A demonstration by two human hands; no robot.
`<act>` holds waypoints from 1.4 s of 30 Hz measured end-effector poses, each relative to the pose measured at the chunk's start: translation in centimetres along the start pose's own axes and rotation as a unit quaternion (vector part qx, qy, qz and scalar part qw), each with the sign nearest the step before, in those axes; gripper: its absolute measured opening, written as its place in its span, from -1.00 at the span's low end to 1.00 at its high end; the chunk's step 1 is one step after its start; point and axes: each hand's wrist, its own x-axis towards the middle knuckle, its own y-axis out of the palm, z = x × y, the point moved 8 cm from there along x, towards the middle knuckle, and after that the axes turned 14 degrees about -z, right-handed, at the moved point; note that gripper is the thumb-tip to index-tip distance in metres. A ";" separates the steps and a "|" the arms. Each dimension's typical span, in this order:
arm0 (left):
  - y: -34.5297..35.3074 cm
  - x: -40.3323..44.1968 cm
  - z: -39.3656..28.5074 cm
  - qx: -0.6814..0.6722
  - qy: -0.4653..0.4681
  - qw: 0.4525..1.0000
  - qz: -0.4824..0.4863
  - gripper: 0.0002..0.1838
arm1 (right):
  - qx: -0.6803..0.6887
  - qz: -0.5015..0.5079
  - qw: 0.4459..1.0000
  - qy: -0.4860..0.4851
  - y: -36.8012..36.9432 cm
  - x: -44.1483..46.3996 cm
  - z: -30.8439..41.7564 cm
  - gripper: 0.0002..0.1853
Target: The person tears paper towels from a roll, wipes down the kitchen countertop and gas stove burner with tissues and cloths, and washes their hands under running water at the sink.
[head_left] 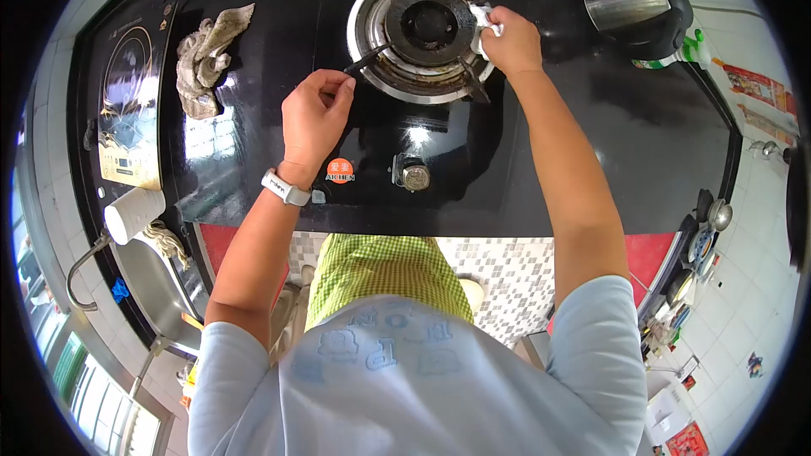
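Note:
A round gas burner [431,25] with metal rings and a black pan support is set in the black glass stovetop [355,211]. My right hand [511,40] is closed on a crumpled white tissue [485,27], which touches the burner's right side. At the burner's lower left, my left hand [318,114] pinches the end of a black pan support arm [369,59] between thumb and fingers. Below the burner is a metal control knob [414,173].
A grey rag [204,63] lies left of the burner, beside an induction cooker [131,101]. At the back right stands a kettle [635,8], near a green-and-white bottle [694,51]. A white cup [133,215] is by the sink [156,287] at the left.

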 end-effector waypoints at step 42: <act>-3.1 -6.0 1.7 -0.093 -0.080 0.991 0.057 -0.85 | -0.204 0.148 0.955 -0.159 -0.4 -2.3 4.6 -0.77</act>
